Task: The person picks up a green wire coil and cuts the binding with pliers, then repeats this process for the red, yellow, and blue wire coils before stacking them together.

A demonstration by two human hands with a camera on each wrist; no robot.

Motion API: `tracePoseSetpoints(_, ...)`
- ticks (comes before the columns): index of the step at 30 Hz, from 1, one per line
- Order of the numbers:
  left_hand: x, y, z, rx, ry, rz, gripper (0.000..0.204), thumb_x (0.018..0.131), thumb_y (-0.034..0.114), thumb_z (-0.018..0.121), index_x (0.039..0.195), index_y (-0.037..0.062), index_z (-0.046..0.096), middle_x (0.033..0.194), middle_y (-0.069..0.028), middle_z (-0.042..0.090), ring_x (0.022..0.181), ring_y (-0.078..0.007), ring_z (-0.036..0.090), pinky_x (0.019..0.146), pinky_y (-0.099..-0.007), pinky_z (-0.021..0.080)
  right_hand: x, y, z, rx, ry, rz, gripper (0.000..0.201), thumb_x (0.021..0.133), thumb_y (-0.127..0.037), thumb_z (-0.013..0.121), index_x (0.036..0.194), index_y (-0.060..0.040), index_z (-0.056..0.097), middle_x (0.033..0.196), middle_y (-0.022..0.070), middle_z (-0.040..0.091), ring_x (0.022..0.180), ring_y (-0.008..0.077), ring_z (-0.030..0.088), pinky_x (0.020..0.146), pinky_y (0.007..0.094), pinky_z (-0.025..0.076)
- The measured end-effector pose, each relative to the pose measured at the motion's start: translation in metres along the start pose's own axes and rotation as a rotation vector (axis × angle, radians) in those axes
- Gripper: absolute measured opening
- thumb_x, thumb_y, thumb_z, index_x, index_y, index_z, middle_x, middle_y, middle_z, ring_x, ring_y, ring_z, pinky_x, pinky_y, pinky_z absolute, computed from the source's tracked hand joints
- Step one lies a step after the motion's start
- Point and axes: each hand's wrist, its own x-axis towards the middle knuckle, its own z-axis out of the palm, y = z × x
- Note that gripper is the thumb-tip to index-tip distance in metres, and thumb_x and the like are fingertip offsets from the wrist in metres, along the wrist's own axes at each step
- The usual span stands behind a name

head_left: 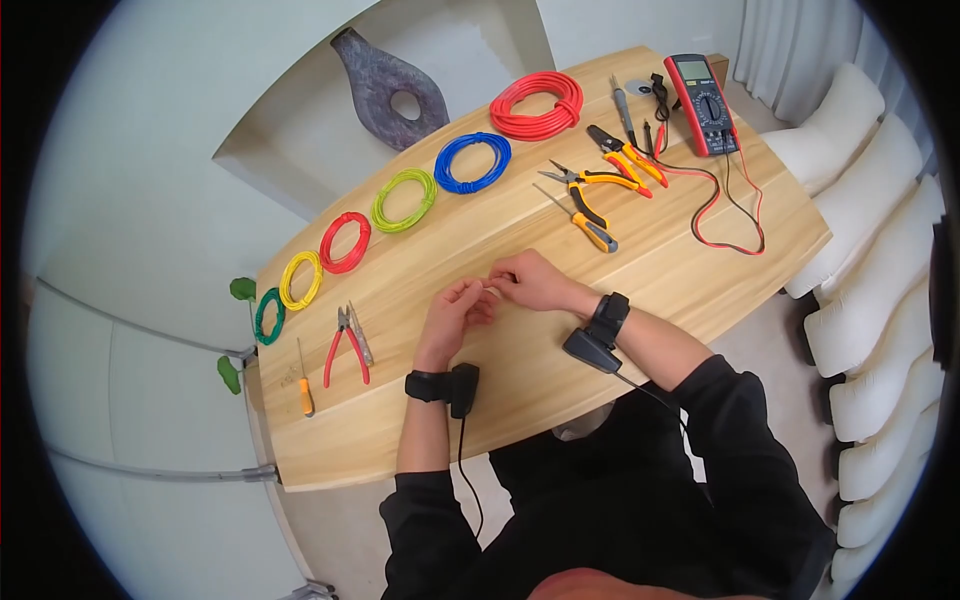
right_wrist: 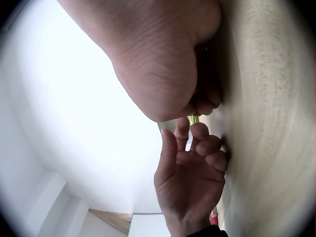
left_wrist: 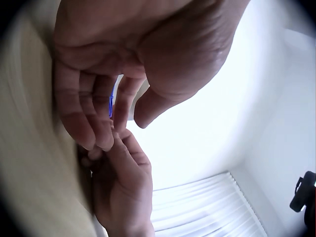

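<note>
We find the left hand [head_left: 457, 315] and right hand [head_left: 535, 283] together at the fingertips, above the tabletop [head_left: 560, 340]. The left thumb stands apart from its fingers; the right fingers are curled. We cannot tell whether anything small is pinched where they meet.

Nearest items: the red-handled pliers [head_left: 345, 330] lie beyond the left hand, near the slim tool [head_left: 360, 335]; the screwdriver [head_left: 590, 227] lies beyond the right hand.

We judge the pliers rigid and moderately heavy, best taken by both sleeved handles, clear of the cutting end. The screwdriver should prove light and stiff; we advise gripping its thick handle.
</note>
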Motion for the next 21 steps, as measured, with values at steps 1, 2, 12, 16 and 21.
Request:
tracePoseSetpoints(1,0.0,-0.002,0.0,-0.012,0.0,0.002,0.022,0.091,0.019,0.046,0.102,0.0014,0.055,0.081,-0.0042,0.059,0.069,-0.0099,0.056,0.062,-0.0232,0.048,-0.001,-0.001,0.0,-0.008,-0.008,0.003,0.011,0.074,-0.013,0.056,0.077,-0.0046,0.062,0.066,0.0149,0.059,0.061,0.0298,0.058,0.055,0.036,0.045)
tracePoseSetpoints(2,-0.001,-0.001,0.001,0.002,0.008,0.011,0.021,0.091,0.019,0.047,0.099,0.0019,0.055,0.08,-0.0038,0.059,0.068,-0.0094,0.056,0.061,-0.0226,0.048,-0.001,-0.003,-0.001,-0.009,-0.006,-0.003,0.011,0.074,-0.013,0.056,0.076,-0.0045,0.062,0.065,0.0144,0.059,0.06,0.0296,0.057,0.054,0.0357,0.045)
tracePoseSetpoints(12,0.004,-0.014,0.006,0.166,0.044,0.095,0.018,0.089,0.019,0.05,0.087,0.0027,0.057,0.075,-0.0027,0.057,0.061,-0.0079,0.053,0.057,-0.0219,0.047,-0.004,-0.005,0.003,-0.033,0.014,0.003,0.009,0.075,-0.014,0.056,0.074,-0.0062,0.06,0.062,0.0117,0.057,0.057,0.0285,0.056,0.053,0.035,0.044)
tracePoseSetpoints(16,0.005,-0.015,0.006,0.158,0.047,0.104,0.018,0.089,0.02,0.051,0.086,0.0026,0.057,0.074,-0.0025,0.057,0.06,-0.0079,0.053,0.056,-0.022,0.047,-0.004,-0.006,0.003,-0.062,0.013,-0.003,0.009,0.075,-0.014,0.056,0.073,-0.0066,0.059,0.061,0.0113,0.057,0.057,0.0286,0.056,0.052,0.0351,0.044)
tracePoseSetpoints(21,0.002,-0.011,0.008,0.191,0.068,0.104,0.019,0.089,0.02,0.05,0.084,0.0026,0.056,0.072,-0.0027,0.057,0.06,-0.008,0.053,0.055,-0.0219,0.047,-0.004,-0.007,0.003,-0.081,0.001,-0.018,0.01,0.075,-0.015,0.056,0.07,-0.0062,0.057,0.06,0.0112,0.056,0.056,0.0295,0.056,0.051,0.036,0.043)
